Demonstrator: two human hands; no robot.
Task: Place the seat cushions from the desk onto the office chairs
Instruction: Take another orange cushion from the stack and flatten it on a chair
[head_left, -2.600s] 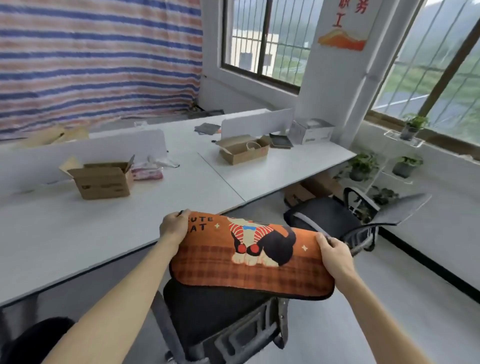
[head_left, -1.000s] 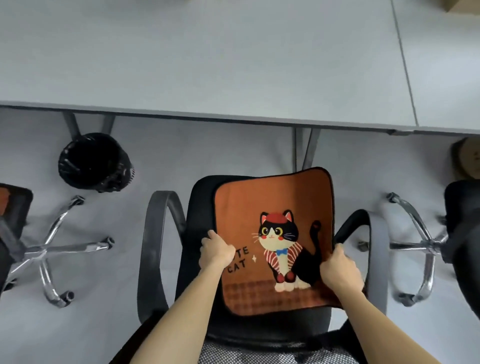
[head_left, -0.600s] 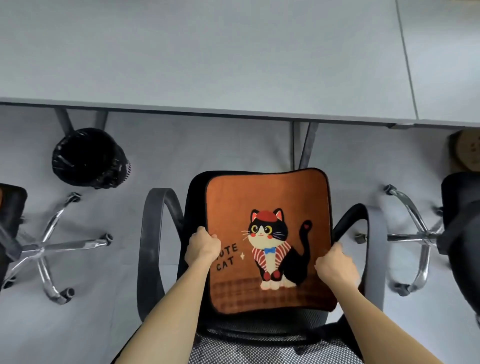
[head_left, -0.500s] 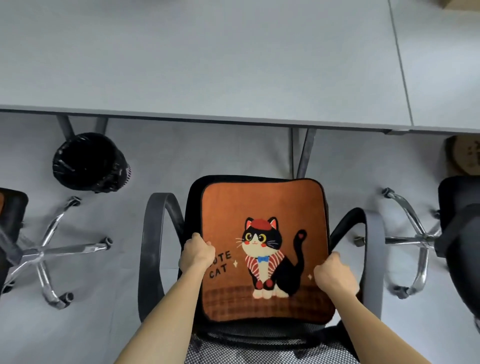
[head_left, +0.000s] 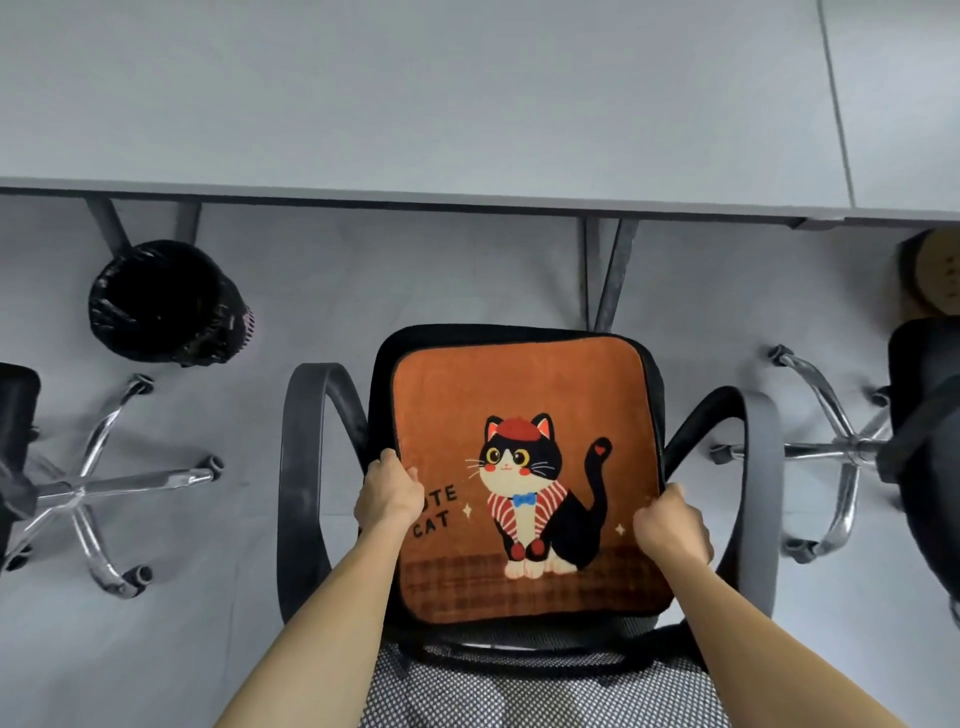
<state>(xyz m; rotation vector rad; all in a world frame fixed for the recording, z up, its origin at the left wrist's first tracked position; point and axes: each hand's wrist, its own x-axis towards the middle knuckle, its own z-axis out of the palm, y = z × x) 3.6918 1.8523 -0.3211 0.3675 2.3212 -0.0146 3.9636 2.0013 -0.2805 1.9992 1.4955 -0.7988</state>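
We look down: orange cat cushion (head_left: 519, 415) lies flat on black seat of office chair (head_left: 306, 467), between its armrests, near edge of grey desk (head_left: 415, 104). Our left hand (head_left: 388, 493) grips cushion's left edge, fingers curled. Our right hand (head_left: 670, 530) grips right edge, fingers curled. Black bin (head_left: 161, 301) on floor far left. Chrome chair bases at both sides.

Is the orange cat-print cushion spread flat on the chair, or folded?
Spread flat: the orange cat-print cushion covers the black chair seat, whole print showing.
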